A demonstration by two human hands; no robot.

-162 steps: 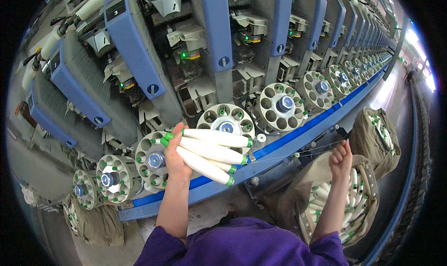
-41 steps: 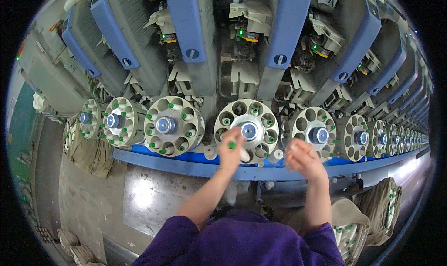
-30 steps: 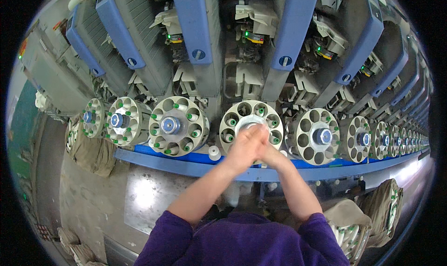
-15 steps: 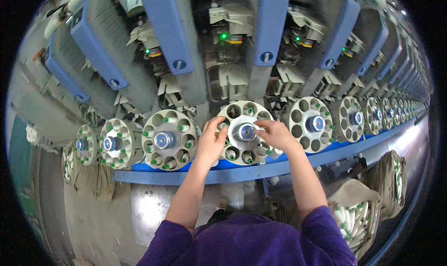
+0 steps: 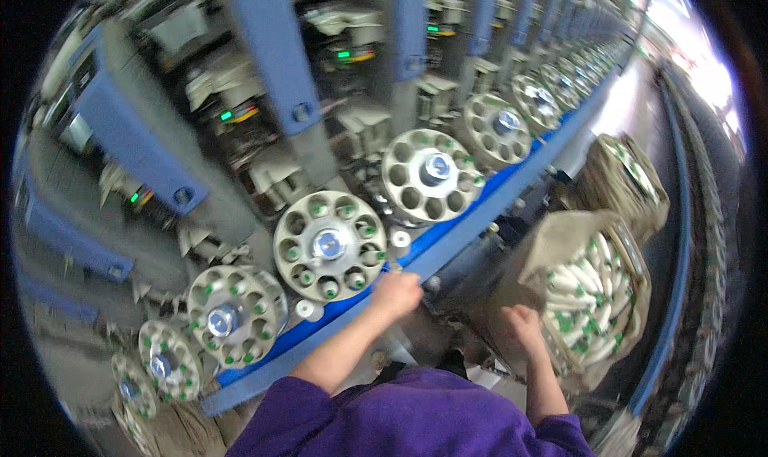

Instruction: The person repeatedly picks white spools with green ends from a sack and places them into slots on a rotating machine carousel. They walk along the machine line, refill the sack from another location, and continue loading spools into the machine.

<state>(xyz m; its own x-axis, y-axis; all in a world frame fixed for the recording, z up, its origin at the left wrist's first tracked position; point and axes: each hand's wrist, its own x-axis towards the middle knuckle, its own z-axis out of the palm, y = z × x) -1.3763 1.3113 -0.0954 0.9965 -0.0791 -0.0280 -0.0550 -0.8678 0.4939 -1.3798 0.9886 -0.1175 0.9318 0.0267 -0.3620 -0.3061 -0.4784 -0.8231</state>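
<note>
My left hand, fingers curled in, is over the blue rail at the lower right of a round cream bobbin magazine. Whatever its fingers hold, if anything, is hidden. The magazine has a ring of round pockets, several with green-tipped bobbins, around a blue and silver hub. Over the left side of an open cloth sack is my right hand, its fingers bent inward with nothing visible in them. White yarn bobbins with green ends fill the sack, just right of that hand.
More magazines, such as one with mostly bare pockets, line the blue machine rail diagonally. A second bobbin sack stands farther along. Blue machine columns rise behind. At right runs a long blue edge.
The view has swung right. Both hands have left the magazine's hub area: the left has come down to the rail, the right has moved over to the sack.
</note>
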